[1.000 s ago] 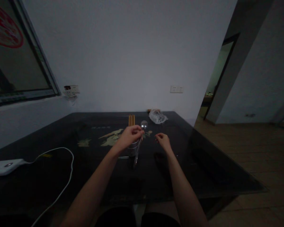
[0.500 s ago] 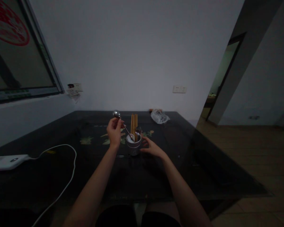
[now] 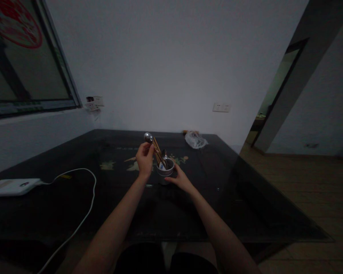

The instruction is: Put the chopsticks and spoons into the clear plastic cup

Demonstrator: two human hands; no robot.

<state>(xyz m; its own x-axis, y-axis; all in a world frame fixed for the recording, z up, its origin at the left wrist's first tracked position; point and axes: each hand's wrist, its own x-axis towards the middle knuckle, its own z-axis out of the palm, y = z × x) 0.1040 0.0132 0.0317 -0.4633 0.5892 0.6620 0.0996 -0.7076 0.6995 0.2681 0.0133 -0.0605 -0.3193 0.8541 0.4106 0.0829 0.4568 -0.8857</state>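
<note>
My left hand [image 3: 144, 159] is closed in a pinch on a metal spoon [image 3: 148, 137], its bowl up above the fingers. The spoon's handle runs down toward a grey cup [image 3: 165, 172] standing on the dark table; its lower end is hard to make out. My right hand [image 3: 182, 179] is wrapped round the cup's right side, thumb at the front. Wooden chopsticks [image 3: 156, 144] lean left in the cup. A second metal spoon [image 3: 164, 154] stands in it, bowl up, beside a white piece with a blue mark [image 3: 161, 166].
A crumpled clear plastic bag [image 3: 196, 140] lies at the back of the table [image 3: 217, 217]. On the left are a white power bank [image 3: 15, 186] and its white cable [image 3: 93, 192]. A wall stands behind the table, with a window at the left.
My right hand has closed on the cup. The chopsticks now lean left instead of standing upright. My left hand still holds the spoon. The view has shifted slightly.
</note>
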